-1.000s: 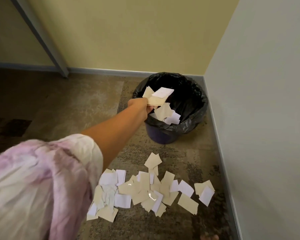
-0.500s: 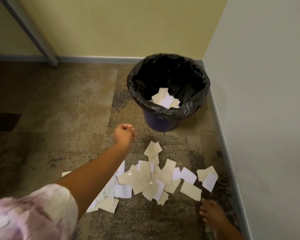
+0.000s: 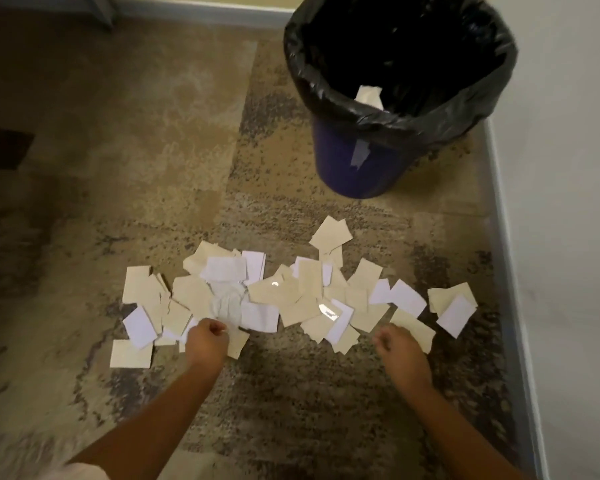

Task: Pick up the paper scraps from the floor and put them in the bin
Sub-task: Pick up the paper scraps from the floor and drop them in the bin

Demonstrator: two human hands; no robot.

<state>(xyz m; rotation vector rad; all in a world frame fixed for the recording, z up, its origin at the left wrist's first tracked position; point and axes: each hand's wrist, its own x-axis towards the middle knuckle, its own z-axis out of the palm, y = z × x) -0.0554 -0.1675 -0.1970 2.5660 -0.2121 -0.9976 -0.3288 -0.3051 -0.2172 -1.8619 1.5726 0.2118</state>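
Risk, I'd say: scraps could slip from a loose grab on the way to the bin, w/ so many overlapping. Left hand point(image 3: 207, 336) & right hand point(image 3: 394, 342) were apart, fingers curled, low at the pile's near edge; whether either gripped paper, can't tell. Paper scraps point(image 3: 291, 299) lay on the carpet point(image 3: 136, 168), bin point(image 3: 357, 168) at 1 o'clock.

Both hands — left hand point(image 3: 207, 339), right hand point(image 3: 397, 344) — now at scraps point(image 3: 302, 299).

The paper scraps point(image 3: 291, 299) lay spread across the floor point(image 3: 118, 150). The bin point(image 3: 357, 161) stood behind them, toward the right, near the wall point(image 3: 568, 168). One scrap point(image 3: 369, 95) lay inside the bin.
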